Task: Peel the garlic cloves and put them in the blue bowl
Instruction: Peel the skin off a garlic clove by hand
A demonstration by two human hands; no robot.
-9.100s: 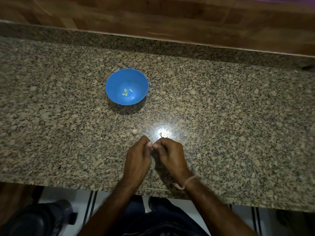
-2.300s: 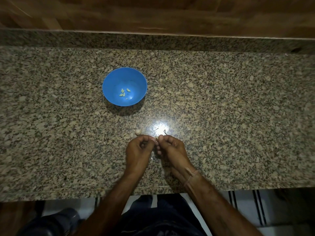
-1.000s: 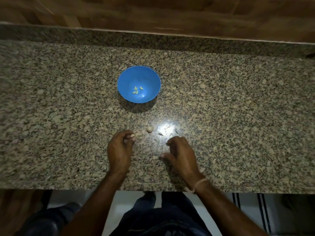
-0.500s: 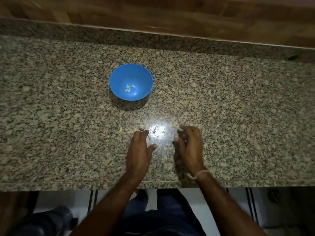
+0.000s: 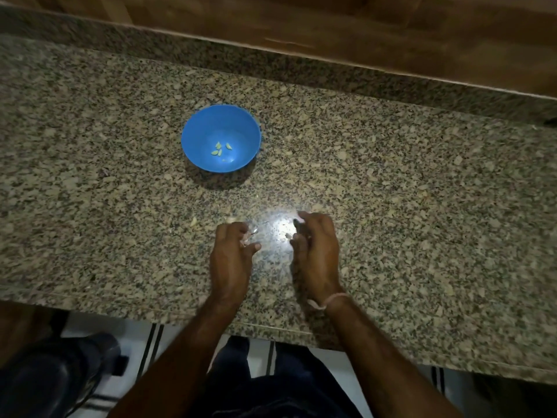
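The fingers (image 5: 240, 231) of the left hand (image 5: 231, 254) are curled under, with the thumb stuck out sideways. Something pale shows between them, too small to call clove, skin or nail. The right hand (image 5: 316, 248) is curled likewise, and I cannot tell whether it pinches anything. Just past the left knuckles an unpeeled garlic clove (image 5: 230, 220) lies on the granite counter (image 5: 422, 206). A pale scrap (image 5: 193, 221) lies to its left, and a bit of papery skin (image 5: 288, 235) sits by the glare between the hands. Farther back stands the blue bowl (image 5: 193, 137), with a few peeled cloves (image 5: 219, 148) at its bottom.

The step looks like taking up that clove to skin it. It probably goes best pinched by its ends in the left hand while a right thumbnail nicks the root end and strips the skin lengthwise. Working low over the counter means a slippery clove drops only a little. Skins belong on the counter, not in the bowl.
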